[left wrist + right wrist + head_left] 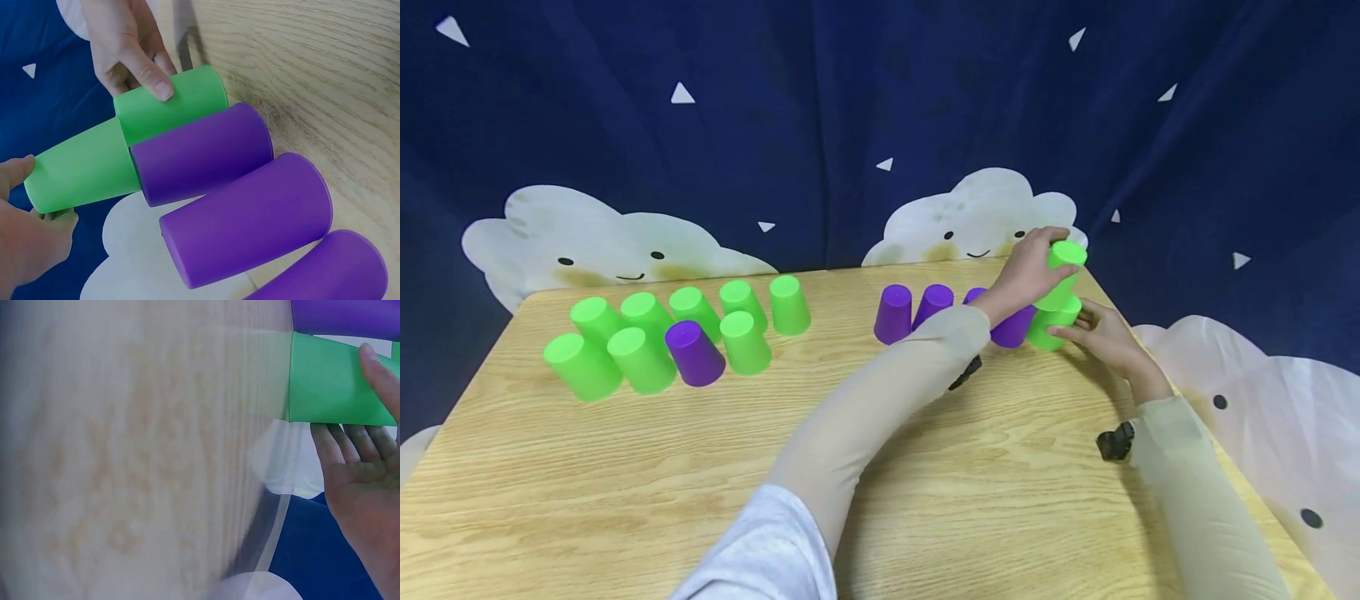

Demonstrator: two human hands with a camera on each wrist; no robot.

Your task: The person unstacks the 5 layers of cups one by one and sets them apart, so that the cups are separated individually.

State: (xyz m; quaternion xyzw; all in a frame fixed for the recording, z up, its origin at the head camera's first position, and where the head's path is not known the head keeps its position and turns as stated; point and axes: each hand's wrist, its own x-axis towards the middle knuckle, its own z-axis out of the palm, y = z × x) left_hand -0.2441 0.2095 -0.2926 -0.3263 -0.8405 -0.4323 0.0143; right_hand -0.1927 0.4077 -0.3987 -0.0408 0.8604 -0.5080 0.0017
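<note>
My left hand (1030, 271) holds a green cup (84, 165) by its narrow end, thumb and fingers on opposite sides. This cup is upside down, its rim over the bases of a lower green cup (187, 94) and the purple cup (206, 153) beside it. Around the lower green cup, my right hand (1108, 337) has its thumb on one side and its fingers on the other. That cup stands upside down on the table, at the right end of a row of purple cups (893, 315). My left forearm hides part of this row in the head view.
On the left of the wooden table (625, 483) stand two rows of upside-down green cups (643, 362), with one purple cup (695, 354) in the front row. A dark blue curtain (820, 125) with clouds hangs right behind the table. The table's right edge runs close to my right arm.
</note>
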